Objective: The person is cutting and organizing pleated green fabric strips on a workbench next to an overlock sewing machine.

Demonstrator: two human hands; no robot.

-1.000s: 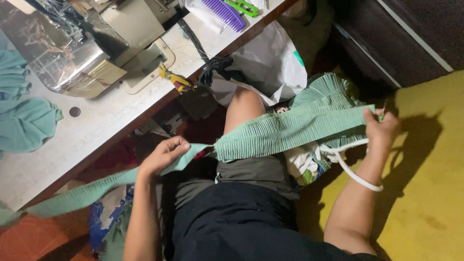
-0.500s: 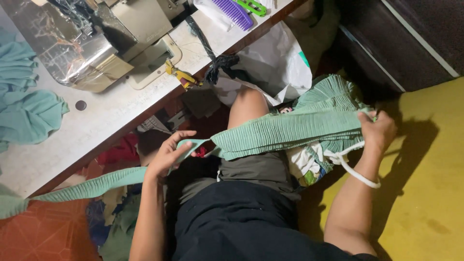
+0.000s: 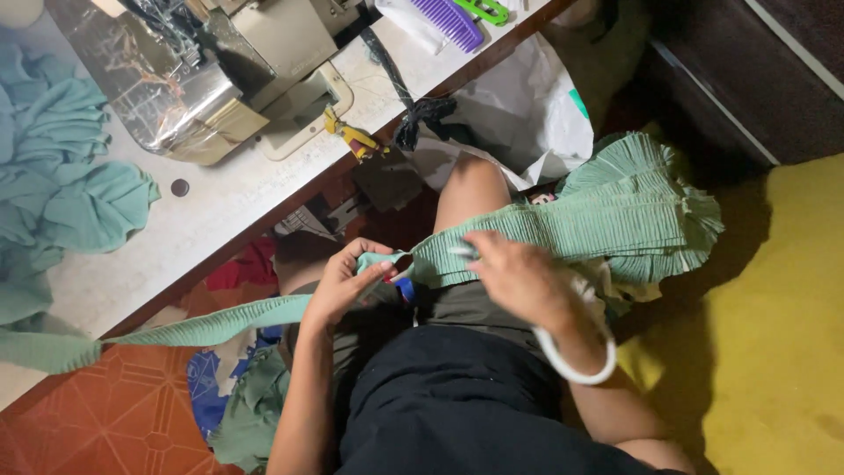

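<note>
We are holding a long strip of ribbed green trim (image 3: 563, 230) across our lap, and both hands are working on it near its middle. Our left hand (image 3: 345, 283) is pinching the narrow stretch of the strip between thumb and fingers, closed on the cloth just below the knee. Our right hand (image 3: 519, 274) is lying over the wider stretch, fingers curled down onto it; it is blurred, so we cannot tell for sure whether it is gripping the cloth or only pressing on it. A white ring (image 3: 576, 356) is hanging around that wrist.

As for how far along we are, we are judging from how the strip lies. One length is already trailing away to the left, passing under the table (image 3: 132, 255) edge and over the orange floor (image 3: 114, 413). To the right, a thick folded stack of the same trim (image 3: 655, 207) is still piled beside our leg, so much appears left to pass through our hands.

The strip's long axis is running roughly left to right across the view, sloping gently: the trailing end is pointing down and left, the stacked end is rising up and right. A sewing machine (image 3: 202, 79) is standing on the table above, with green fabric (image 3: 61, 176) heaped beside it.
</note>
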